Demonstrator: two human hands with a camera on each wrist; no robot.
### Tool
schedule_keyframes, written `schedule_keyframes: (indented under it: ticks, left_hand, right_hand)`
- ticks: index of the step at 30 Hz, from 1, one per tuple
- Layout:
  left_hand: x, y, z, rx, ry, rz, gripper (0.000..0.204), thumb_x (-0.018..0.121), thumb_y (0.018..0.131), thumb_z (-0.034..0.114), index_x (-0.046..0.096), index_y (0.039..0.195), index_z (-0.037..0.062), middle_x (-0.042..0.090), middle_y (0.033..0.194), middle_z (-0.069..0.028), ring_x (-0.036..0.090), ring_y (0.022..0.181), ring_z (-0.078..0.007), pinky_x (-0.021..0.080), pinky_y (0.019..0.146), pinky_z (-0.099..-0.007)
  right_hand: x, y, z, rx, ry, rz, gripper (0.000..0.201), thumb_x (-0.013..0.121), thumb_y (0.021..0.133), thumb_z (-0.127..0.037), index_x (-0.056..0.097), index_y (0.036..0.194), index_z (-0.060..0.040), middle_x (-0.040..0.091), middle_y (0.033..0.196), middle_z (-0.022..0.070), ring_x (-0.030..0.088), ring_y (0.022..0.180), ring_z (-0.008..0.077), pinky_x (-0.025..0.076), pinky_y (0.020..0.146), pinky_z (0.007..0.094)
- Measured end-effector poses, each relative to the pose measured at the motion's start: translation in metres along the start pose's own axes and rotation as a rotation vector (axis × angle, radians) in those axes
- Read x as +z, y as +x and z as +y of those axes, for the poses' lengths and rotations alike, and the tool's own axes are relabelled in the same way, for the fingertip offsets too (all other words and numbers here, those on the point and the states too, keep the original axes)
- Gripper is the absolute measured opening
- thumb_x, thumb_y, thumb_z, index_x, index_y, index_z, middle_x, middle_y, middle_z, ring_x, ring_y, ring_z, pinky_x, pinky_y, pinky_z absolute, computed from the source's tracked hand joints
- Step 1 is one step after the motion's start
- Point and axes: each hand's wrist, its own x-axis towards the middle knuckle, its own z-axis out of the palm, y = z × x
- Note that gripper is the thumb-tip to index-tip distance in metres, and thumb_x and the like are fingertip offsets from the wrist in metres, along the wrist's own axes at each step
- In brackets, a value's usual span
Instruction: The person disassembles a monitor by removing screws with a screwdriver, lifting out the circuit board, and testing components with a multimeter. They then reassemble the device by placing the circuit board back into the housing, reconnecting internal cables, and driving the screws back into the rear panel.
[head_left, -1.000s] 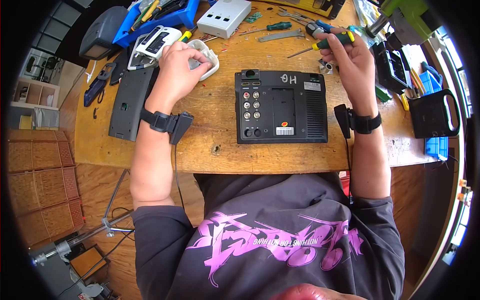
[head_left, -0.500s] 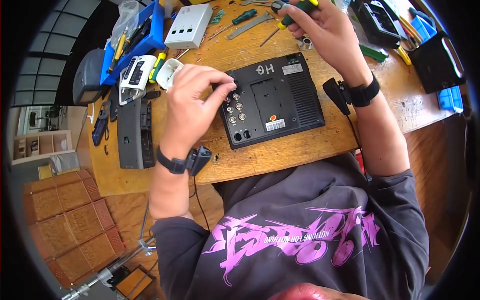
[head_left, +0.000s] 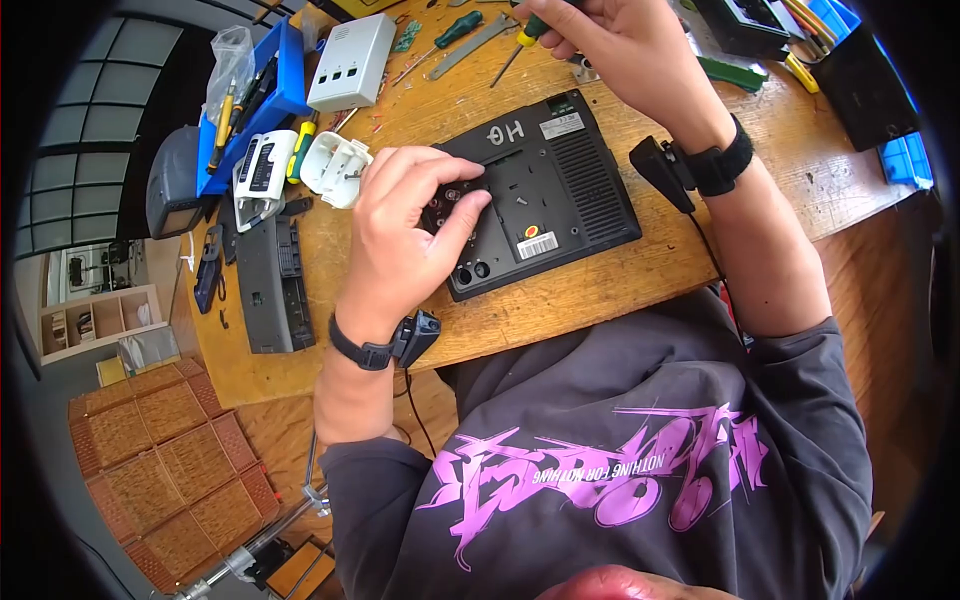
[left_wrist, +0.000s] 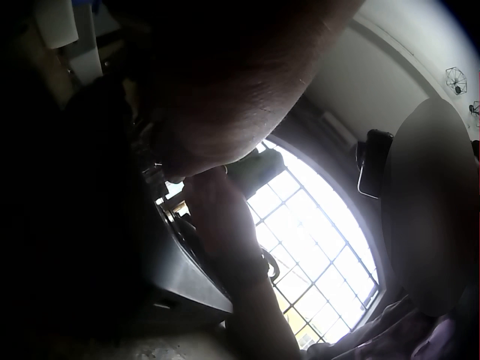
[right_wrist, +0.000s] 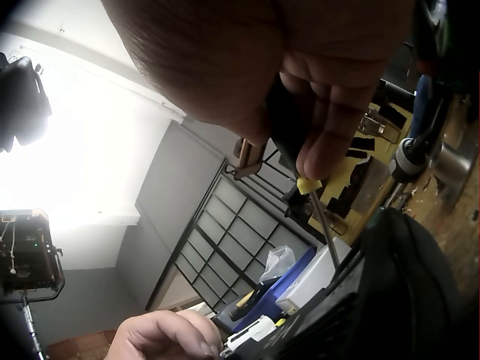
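A flat black electronic device point(head_left: 590, 190) lies back side up on the wooden bench, marked "HQ", with vents and round jacks. My left hand point(head_left: 400, 225) is over its jack side, thumb and forefinger curved and apart at the edge of the shallow recess. A small silvery piece point(head_left: 521, 201), like a screw, shows in that recess. In my right hand point(head_left: 640, 55) I grip a screwdriver point(head_left: 528, 38) with a green and yellow handle, its shaft slanting down toward the device. Just beyond my left hand sits a white dish point(head_left: 325, 150) with compartments.
A black casing point(head_left: 272, 290) lies at left. Behind it are a white tester-like unit point(head_left: 262, 165), a blue bin point(head_left: 285, 95) of tools and a white box point(head_left: 350, 60). A wrench point(head_left: 470, 47) and another screwdriver point(head_left: 455, 32) lie at the back.
My left hand has moved from the white dish to the device, and its thumb and forefinger have parted. My right hand still holds the screwdriver. The head view has turned.
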Motion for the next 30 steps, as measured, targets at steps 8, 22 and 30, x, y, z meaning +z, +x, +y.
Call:
schedule_keyframes:
  ticks: [8,22,30]
  left_hand:
    - [-0.004,0.001,0.005,0.113,0.017,-0.104,0.027,0.095,0.077,0.007,0.086,0.103,0.0089,0.073,0.105,-0.0069,0.067,0.105,-0.0303,0.054,0.093,-0.0442]
    - [0.009,0.003,0.018,0.244,-0.061,-0.166,0.025,0.098,0.074,0.008,0.087,0.097,0.0102,0.075,0.097,-0.0039,0.070,0.095,-0.0267,0.051,0.087,-0.0410]
    - [0.020,0.002,0.020,0.214,-0.076,-0.175,0.019,0.098,0.076,0.009,0.086,0.091,0.0115,0.075,0.094,-0.0019,0.070,0.093,-0.0255,0.049,0.085,-0.0405]
  right_hand:
    - [0.003,-0.005,0.002,-0.114,0.207,-0.062,0.023,0.072,0.116,-0.019,0.064,0.127,-0.0006,0.079,0.103,0.0052,0.071,0.082,0.0065,0.057,0.071,0.0217]
    - [0.002,-0.003,0.013,-0.203,0.328,-0.190,0.023,0.071,0.117,-0.021,0.062,0.128,-0.0025,0.077,0.100,0.0039,0.069,0.080,0.0057,0.055,0.068,0.0209]
    - [0.002,-0.003,0.015,-0.192,0.256,-0.194,0.024,0.071,0.117,-0.022,0.063,0.128,-0.0021,0.077,0.099,0.0033,0.068,0.079,0.0049,0.055,0.067,0.0207]
